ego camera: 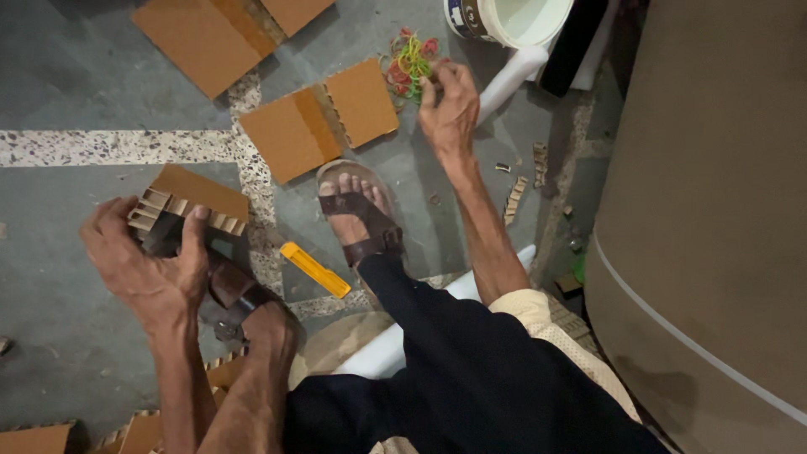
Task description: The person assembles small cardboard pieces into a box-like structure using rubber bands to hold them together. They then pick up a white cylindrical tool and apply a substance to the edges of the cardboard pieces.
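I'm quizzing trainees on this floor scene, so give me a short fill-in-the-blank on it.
1. The right hand reaches into a pile of coloured ____ bands.
2. The left hand grips a stack of folded ____ pieces.
3. The cutter on the floor is ____ in colour.

Missing words: rubber; cardboard; yellow

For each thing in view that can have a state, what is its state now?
Left hand: closed around a cardboard stack.
Right hand: fingers pinching in the rubber bands.
Rubber bands: loose pile on the floor.
Bucket: open, upright.
Yellow cutter: lying flat on the floor, untouched.
Cardboard sheets: flat on the floor.
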